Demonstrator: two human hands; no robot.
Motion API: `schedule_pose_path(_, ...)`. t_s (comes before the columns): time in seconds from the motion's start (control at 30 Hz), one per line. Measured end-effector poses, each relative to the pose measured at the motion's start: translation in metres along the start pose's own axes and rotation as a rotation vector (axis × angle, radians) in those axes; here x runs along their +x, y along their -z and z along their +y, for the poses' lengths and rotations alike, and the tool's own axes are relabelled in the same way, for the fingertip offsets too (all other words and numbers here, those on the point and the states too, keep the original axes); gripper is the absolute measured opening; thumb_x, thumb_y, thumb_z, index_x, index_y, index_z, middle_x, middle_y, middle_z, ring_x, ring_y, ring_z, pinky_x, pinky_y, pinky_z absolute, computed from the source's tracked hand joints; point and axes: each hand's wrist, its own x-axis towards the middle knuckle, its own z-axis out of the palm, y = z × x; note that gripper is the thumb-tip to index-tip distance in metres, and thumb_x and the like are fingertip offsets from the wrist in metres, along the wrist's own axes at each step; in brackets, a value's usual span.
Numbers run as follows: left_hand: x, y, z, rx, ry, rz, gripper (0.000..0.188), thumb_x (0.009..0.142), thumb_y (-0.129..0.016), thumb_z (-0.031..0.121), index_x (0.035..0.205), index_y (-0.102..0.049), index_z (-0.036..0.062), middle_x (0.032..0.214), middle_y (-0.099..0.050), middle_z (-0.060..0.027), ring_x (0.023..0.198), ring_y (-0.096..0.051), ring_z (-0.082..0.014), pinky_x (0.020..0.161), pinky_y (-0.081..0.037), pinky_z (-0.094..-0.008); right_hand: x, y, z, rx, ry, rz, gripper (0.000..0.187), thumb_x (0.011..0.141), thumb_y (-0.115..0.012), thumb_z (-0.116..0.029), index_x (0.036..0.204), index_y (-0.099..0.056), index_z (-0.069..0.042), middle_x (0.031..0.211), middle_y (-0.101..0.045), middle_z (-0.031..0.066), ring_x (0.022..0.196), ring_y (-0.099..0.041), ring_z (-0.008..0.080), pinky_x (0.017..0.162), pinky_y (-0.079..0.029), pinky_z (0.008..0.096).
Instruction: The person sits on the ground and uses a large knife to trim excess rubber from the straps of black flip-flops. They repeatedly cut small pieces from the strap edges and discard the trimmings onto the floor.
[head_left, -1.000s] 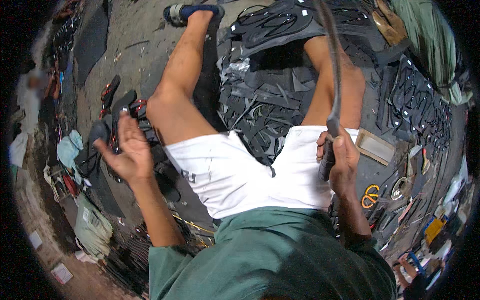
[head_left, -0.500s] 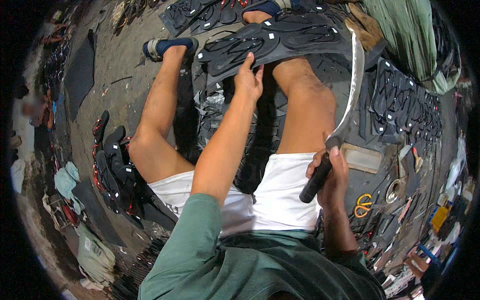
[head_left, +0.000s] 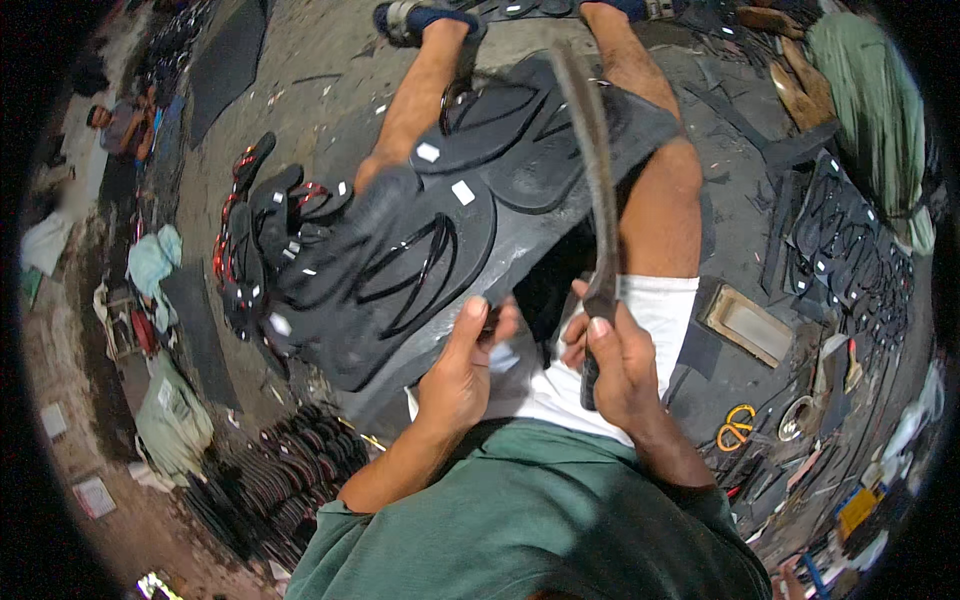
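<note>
A black rubber sheet [head_left: 540, 235] lies tilted over my left thigh. It carries several black flip-flops [head_left: 440, 240] with shiny thin straps and small white stickers. My left hand [head_left: 460, 365] is at the sheet's near edge, thumb up and fingers curled and blurred; whether it grips the edge I cannot tell. My right hand [head_left: 620, 370] is closed round the dark handle of a long curved knife [head_left: 596, 165]. The blade points up and away, passing in front of the sheet's right part, its tip blurred.
More flip-flops, some with red straps [head_left: 235, 230], lie at the left. Stacked dark soles [head_left: 290, 460] stand nearer me. At the right are a rectangular tray-like block [head_left: 745, 325], orange-handled scissors [head_left: 735, 428] and a row of flip-flops [head_left: 850, 240]. A person [head_left: 125, 130] sits at the far left.
The sheet with the flip-flops has come nearer and leftward, onto my left thigh. My left hand has drawn back toward me. The knife has shifted left and stands more upright.
</note>
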Motion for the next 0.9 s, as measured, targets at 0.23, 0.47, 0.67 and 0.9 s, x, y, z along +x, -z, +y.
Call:
schedule_pose_path(0.23,-0.019,-0.014,-0.003,-0.255,0.095,0.011,0.044,0.107,-0.047,0.048,0.106,-0.064,0.0072,0.082,-0.056,0.0008,0.078,-0.055,-0.0123,0.076,-0.046,-0.0281,-0.050,-0.006,0.011,-0.586,0.156,0.026,0.033,0.102,-0.051,-0.012,0.131,-0.059,0.002,0.090,-0.066,0.0234,0.080,-0.066,0.0370,0.071,-0.053,0.0430)
schedule_pose_path(0.47,-0.033,-0.003,-0.021,-0.215,0.261,-0.017,0.039,0.106,-0.048,0.048,0.101,-0.064,0.0127,0.078,-0.055,0.0018,0.073,-0.052,-0.0123,0.070,-0.042,-0.0276,-0.009,-0.030,0.011,-0.715,-0.104,-0.032,0.026,0.098,-0.056,-0.011,0.121,-0.060,0.001,0.095,-0.068,0.0278,0.084,-0.067,0.0474,0.072,-0.054,0.0534)
schedule_pose_path(0.67,-0.035,-0.018,-0.009,-0.128,0.318,-0.022,0.042,0.105,-0.047,0.052,0.088,-0.060,0.0158,0.073,-0.052,0.0033,0.070,-0.050,-0.0130,0.068,-0.038,-0.0289,0.025,-0.052,0.040,-0.588,0.003,0.111,0.034,0.096,-0.054,-0.016,0.125,-0.056,0.000,0.089,-0.068,0.0297,0.080,-0.066,0.0497,0.066,-0.051,0.0566)
schedule_pose_path(0.9,-0.034,-0.011,-0.013,-0.059,0.338,-0.102,0.043,0.106,-0.046,0.049,0.086,-0.052,0.0121,0.072,-0.048,-0.0020,0.067,-0.048,-0.0142,0.063,-0.039,-0.0303,0.051,-0.047,0.071,-0.394,0.111,0.109,0.033,0.082,-0.064,-0.019,0.109,-0.067,0.000,0.093,-0.069,0.0299,0.083,-0.066,0.0517,0.070,-0.053,0.0526)
